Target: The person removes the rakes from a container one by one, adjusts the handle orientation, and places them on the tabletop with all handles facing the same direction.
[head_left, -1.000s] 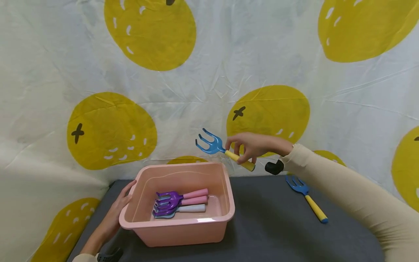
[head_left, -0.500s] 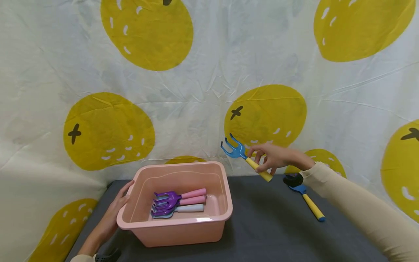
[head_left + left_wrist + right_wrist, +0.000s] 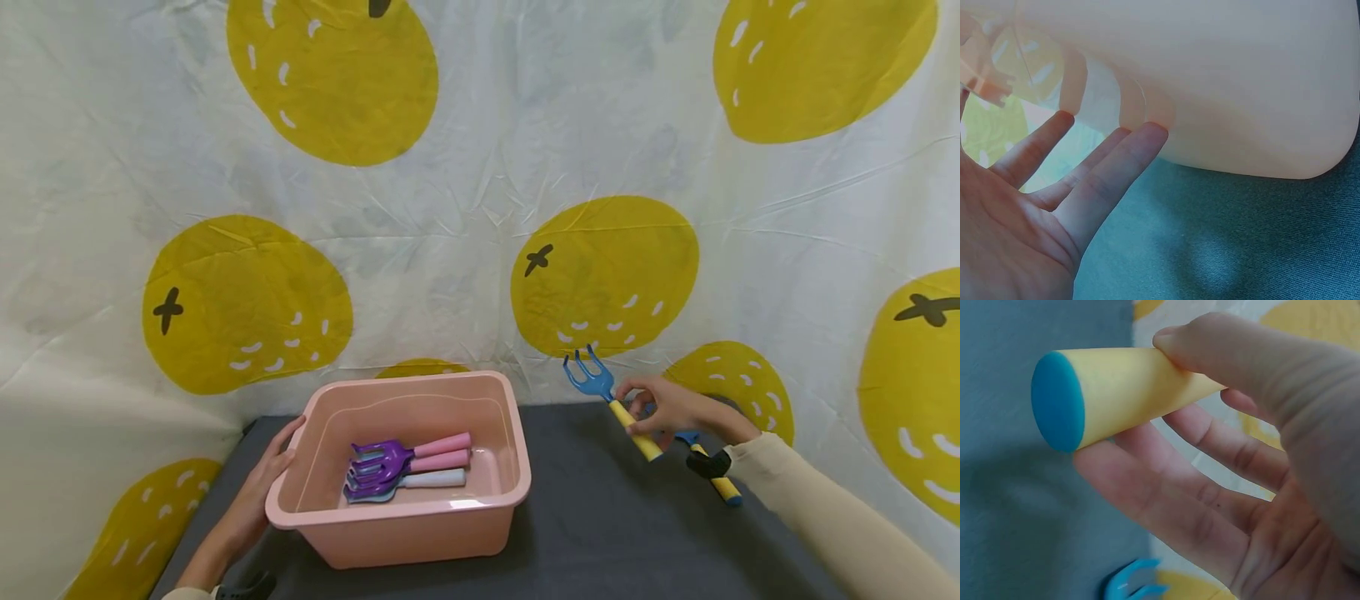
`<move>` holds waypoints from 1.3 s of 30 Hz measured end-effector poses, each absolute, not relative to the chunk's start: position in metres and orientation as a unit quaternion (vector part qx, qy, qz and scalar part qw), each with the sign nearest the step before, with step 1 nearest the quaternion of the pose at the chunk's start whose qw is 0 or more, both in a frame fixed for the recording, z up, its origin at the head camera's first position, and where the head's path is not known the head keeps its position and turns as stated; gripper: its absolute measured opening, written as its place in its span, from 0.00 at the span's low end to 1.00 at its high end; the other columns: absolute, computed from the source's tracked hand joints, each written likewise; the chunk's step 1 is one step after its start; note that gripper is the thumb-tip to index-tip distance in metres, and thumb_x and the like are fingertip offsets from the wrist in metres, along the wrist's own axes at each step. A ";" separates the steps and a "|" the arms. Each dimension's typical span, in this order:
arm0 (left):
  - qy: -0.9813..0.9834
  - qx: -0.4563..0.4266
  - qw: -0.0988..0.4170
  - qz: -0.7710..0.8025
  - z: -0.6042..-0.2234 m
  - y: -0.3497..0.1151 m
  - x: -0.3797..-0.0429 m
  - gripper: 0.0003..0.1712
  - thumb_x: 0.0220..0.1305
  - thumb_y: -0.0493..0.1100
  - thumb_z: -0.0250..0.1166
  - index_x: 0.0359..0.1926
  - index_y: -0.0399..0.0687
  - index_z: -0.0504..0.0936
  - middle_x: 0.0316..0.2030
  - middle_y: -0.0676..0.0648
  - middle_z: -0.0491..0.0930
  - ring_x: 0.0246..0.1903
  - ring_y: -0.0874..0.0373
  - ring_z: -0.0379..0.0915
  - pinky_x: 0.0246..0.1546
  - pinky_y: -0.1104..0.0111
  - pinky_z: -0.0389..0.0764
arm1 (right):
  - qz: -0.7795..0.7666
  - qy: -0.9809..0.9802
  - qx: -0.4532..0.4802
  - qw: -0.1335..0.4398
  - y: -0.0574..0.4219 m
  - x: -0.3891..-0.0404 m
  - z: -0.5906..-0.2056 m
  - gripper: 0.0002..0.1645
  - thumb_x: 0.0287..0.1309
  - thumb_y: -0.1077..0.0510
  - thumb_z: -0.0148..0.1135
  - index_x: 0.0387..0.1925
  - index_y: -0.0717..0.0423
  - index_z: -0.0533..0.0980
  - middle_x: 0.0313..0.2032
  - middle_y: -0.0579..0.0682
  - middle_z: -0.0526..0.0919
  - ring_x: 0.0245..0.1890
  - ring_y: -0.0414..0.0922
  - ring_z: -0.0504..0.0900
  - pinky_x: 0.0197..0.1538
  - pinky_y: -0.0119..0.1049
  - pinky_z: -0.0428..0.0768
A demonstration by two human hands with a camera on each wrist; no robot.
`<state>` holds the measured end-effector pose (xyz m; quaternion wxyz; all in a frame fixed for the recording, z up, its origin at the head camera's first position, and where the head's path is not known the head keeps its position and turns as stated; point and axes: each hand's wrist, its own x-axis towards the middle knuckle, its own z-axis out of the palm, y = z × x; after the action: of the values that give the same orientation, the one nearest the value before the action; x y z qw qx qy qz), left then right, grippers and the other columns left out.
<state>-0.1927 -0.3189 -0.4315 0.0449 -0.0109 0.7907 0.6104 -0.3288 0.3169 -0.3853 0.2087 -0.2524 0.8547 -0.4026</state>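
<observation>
My right hand [image 3: 675, 406] pinches the yellow handle of a blue-headed garden hand fork [image 3: 624, 416] above the right of the table, its tines up and to the left. In the right wrist view, thumb and fingertips grip the handle [image 3: 1116, 387] near its blue end cap. My left hand [image 3: 255, 487] rests against the left side of a pink plastic bin [image 3: 397, 515]; the left wrist view has its straight fingers [image 3: 1110, 181] touching the outer wall. Inside the bin lie purple hand forks [image 3: 386, 458] with pink handles, and a white-handled tool [image 3: 435, 478].
A second blue and yellow hand fork [image 3: 726, 490] lies on the dark grey table [image 3: 585, 517] at right, partly hidden by my right hand and wrist strap. A white cloth [image 3: 450, 292] with yellow fruit prints hangs behind the table.
My right hand has carried the blue and yellow hand fork right and down, from near the bin's back right corner toward the fork on the table. My left hand stays on the bin.
</observation>
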 end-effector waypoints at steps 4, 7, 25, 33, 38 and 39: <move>0.792 -0.007 0.042 0.609 -0.432 -0.319 -0.192 0.37 0.81 0.62 0.41 0.83 0.64 0.40 0.81 0.37 0.35 0.74 0.31 0.49 0.67 0.37 0.64 | -0.419 0.851 -0.242 0.207 0.338 -0.321 -0.415 0.29 0.65 0.60 0.69 0.61 0.66 0.67 0.37 0.61 0.78 0.26 0.55 0.83 0.26 0.56 0.86; 0.791 -0.006 0.039 0.610 -0.432 -0.318 -0.192 0.37 0.81 0.62 0.41 0.82 0.64 0.41 0.81 0.37 0.35 0.74 0.31 0.49 0.67 0.36 0.64 | -0.425 0.852 -0.224 0.209 0.352 -0.315 -0.433 0.30 0.65 0.60 0.69 0.61 0.67 0.66 0.37 0.60 0.78 0.25 0.55 0.83 0.26 0.54 0.86; 0.789 -0.001 0.041 0.612 -0.432 -0.317 -0.192 0.38 0.81 0.61 0.41 0.83 0.62 0.39 0.81 0.36 0.34 0.74 0.29 0.46 0.67 0.34 0.61 | -0.394 0.883 -0.141 0.213 0.376 -0.293 -0.461 0.28 0.63 0.63 0.69 0.59 0.70 0.68 0.30 0.58 0.79 0.25 0.56 0.81 0.27 0.54 0.86; 0.790 0.005 0.034 0.612 -0.432 -0.318 -0.192 0.37 0.82 0.60 0.41 0.83 0.62 0.40 0.81 0.36 0.34 0.74 0.28 0.47 0.66 0.34 0.62 | -0.378 0.893 -0.129 0.205 0.375 -0.294 -0.456 0.28 0.63 0.64 0.68 0.60 0.70 0.69 0.34 0.59 0.79 0.28 0.55 0.80 0.27 0.51 0.86; 0.793 0.001 0.040 0.608 -0.432 -0.318 -0.192 0.38 0.81 0.61 0.41 0.83 0.63 0.39 0.81 0.36 0.34 0.74 0.28 0.47 0.66 0.34 0.63 | -0.373 0.899 -0.106 0.204 0.373 -0.294 -0.457 0.26 0.62 0.64 0.69 0.58 0.67 0.70 0.35 0.59 0.78 0.29 0.55 0.80 0.28 0.51 0.86; 0.793 0.001 0.043 0.608 -0.432 -0.318 -0.192 0.38 0.81 0.62 0.41 0.83 0.64 0.38 0.81 0.36 0.33 0.74 0.28 0.47 0.66 0.34 0.64 | -0.372 0.899 -0.105 0.204 0.373 -0.294 -0.457 0.26 0.62 0.64 0.69 0.58 0.66 0.70 0.35 0.59 0.78 0.29 0.55 0.80 0.28 0.51 0.86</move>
<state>-0.1916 -0.3179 -0.4321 0.0425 0.0005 0.7930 0.6077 -0.2936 0.3731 -0.4573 0.2036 -0.1047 0.8994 -0.3725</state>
